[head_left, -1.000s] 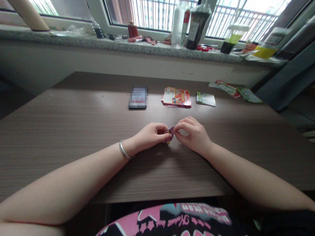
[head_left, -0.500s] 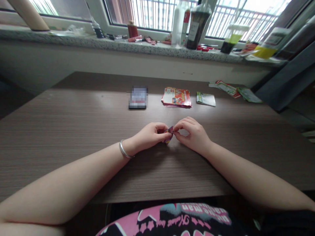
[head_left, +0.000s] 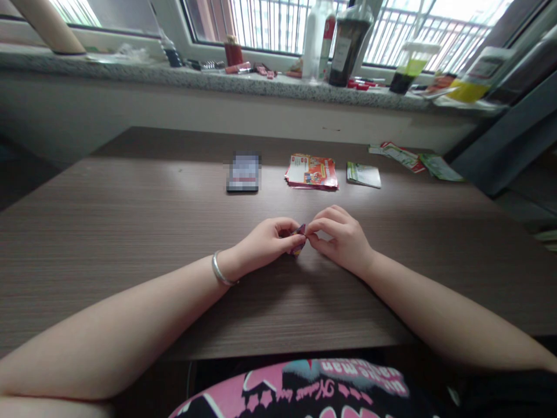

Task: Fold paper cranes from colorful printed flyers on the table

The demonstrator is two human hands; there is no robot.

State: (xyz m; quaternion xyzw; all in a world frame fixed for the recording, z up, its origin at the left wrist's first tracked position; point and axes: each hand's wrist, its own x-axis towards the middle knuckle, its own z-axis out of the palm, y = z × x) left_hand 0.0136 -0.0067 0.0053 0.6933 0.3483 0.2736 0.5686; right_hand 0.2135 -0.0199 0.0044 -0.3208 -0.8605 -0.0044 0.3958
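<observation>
Between thumb and fingers, my left hand (head_left: 278,235) grips a small folded paper piece (head_left: 298,251), purple with some yellow; most of it is hidden by the hand. My right hand (head_left: 337,232) pinches the right edge of this same piece with thumb and index finger, its other fingers curled above. Both hands are just over the brown wood-grain table (head_left: 130,232), near its middle. A stack of red and white printed cards (head_left: 312,172) lies beyond them, with a smaller green and white stack (head_left: 364,175) to its right.
A blurred-out dark rectangular object (head_left: 243,173) lies left of the cards. Green and red packets (head_left: 404,158) are at the table's far right. Bottles, a dark-filled cup (head_left: 348,49) and small items crowd the stone windowsill (head_left: 270,87) behind.
Almost nothing differs. The purple paper piece has shifted slightly in my fingers, and my right hand has moved very slightly; the stacks stay where they were.
</observation>
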